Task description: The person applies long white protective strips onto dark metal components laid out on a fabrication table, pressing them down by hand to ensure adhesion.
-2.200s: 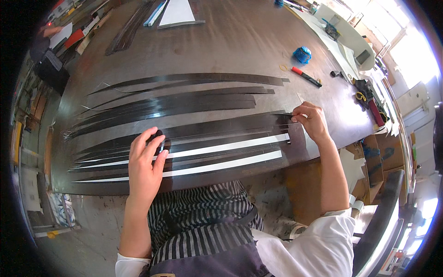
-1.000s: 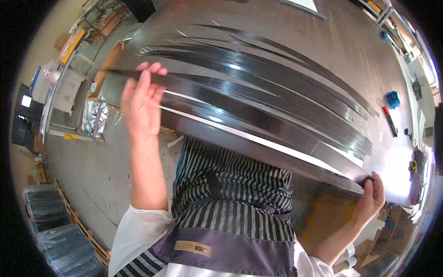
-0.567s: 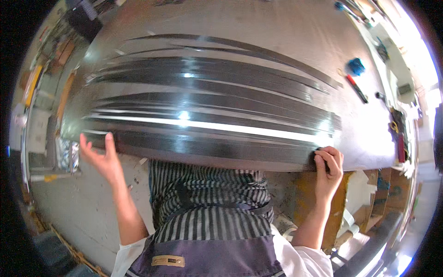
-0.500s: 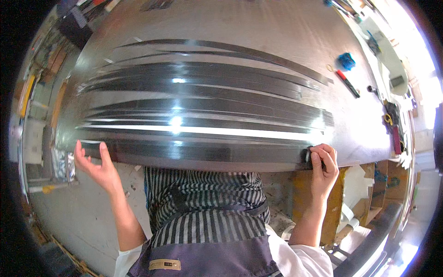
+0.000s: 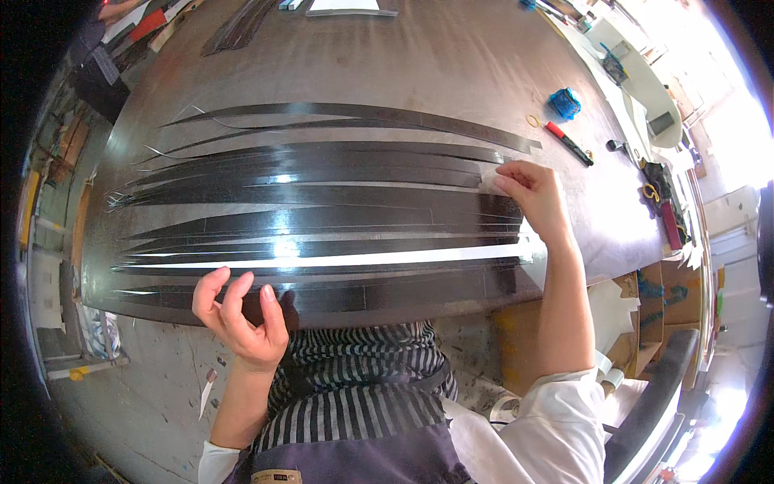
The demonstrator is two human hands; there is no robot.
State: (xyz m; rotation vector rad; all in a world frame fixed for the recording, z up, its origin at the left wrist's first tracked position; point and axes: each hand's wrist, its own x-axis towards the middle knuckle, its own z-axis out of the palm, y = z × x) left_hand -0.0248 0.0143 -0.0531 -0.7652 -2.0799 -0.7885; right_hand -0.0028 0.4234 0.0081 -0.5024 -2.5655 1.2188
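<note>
Long thin dark strips (image 5: 339, 219) lie side by side across the table (image 5: 347, 64), with one bright white strip (image 5: 339, 259) among them. At the right ends of the farther strips, my right hand (image 5: 528, 194) pinches with thumb and fingertips at a small translucent whitish piece (image 5: 488, 178); its exact kind is unclear. My left hand (image 5: 246, 319) hovers over the nearest strips by the front edge, fingers curved and apart, with nothing visible in it. Thin frayed ends (image 5: 121, 199) stick out at the left of the strips.
Right of the strips lie a red-and-black marker (image 5: 569, 143), a blue crumpled bundle (image 5: 564, 102) and a yellow ring (image 5: 533, 120). Dark tools (image 5: 661, 194) rest at the right edge. More dark strips (image 5: 239, 28) and a white sheet (image 5: 347, 8) are at the back. Another person (image 5: 97, 68) stands far left.
My right hand has moved away from me, from the nearest strips to the farther strips' right ends. My left hand has moved right, off the strips' left ends. The view has shifted.
</note>
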